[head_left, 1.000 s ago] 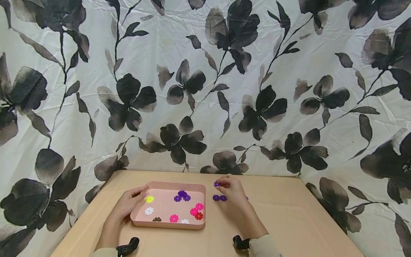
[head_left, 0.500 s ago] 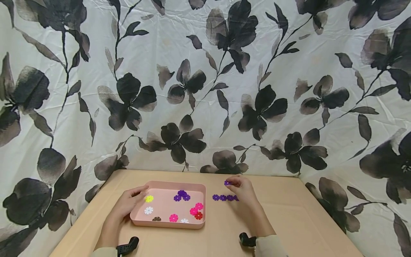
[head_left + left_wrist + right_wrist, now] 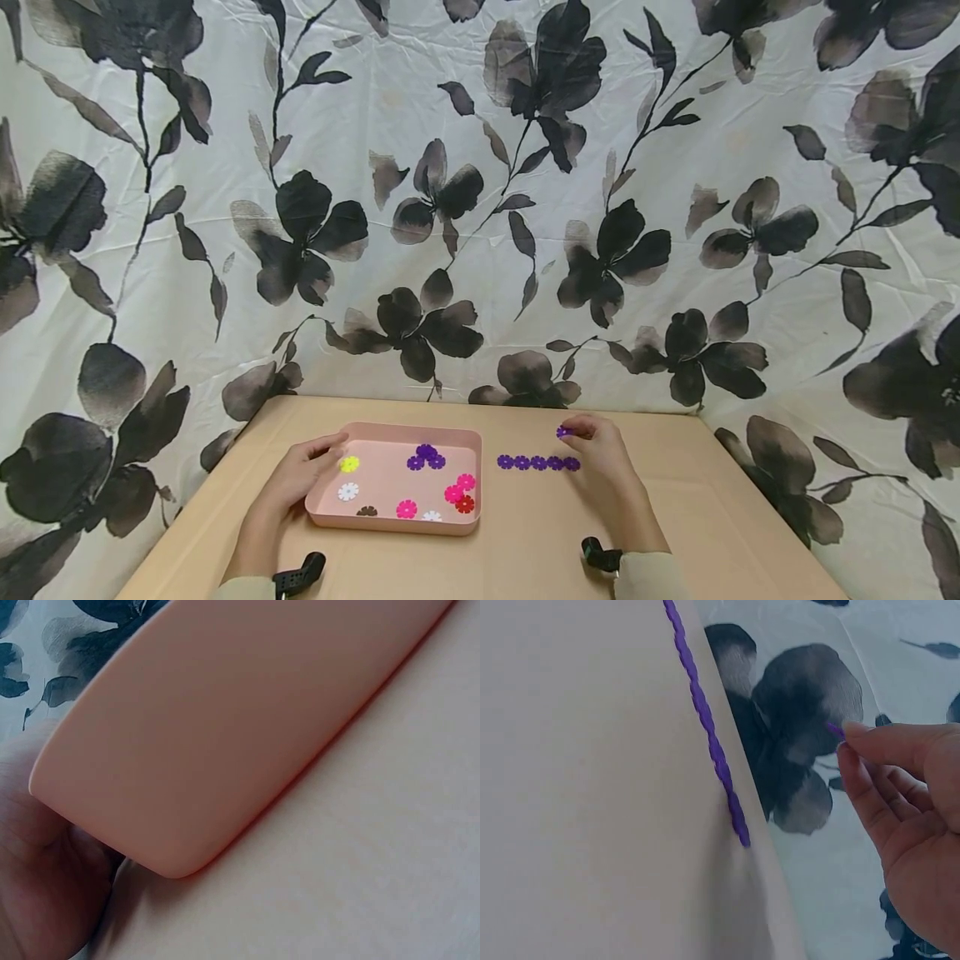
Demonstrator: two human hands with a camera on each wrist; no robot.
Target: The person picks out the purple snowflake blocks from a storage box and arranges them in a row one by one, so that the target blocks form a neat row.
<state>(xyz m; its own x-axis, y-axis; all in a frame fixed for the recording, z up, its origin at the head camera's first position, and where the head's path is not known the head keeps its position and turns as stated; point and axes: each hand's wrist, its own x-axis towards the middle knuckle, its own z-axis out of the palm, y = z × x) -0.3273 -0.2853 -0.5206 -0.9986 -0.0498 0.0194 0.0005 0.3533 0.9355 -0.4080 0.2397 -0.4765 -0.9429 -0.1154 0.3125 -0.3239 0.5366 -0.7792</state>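
Observation:
My right hand pinches a purple flower-shaped piece between thumb and fingertip, above the right end of a row. That row of several purple flower pieces lies in a straight line on the table, right of a pink tray. In the right wrist view the held piece shows edge-on at the fingertips, apart from the purple row. My left hand holds the tray at its left side, fingers at the rim. The left wrist view shows the hand against the tray's outer wall; some fingers are hidden.
Inside the tray are a few purple flowers, a yellow one, white ones, pink ones, a red one and a brown one. A floral cloth hangs behind the wooden table.
My right hand has moved rightward along the row with the purple flower piece, uncovering the row's right end. The left hand and tray have stayed in place.

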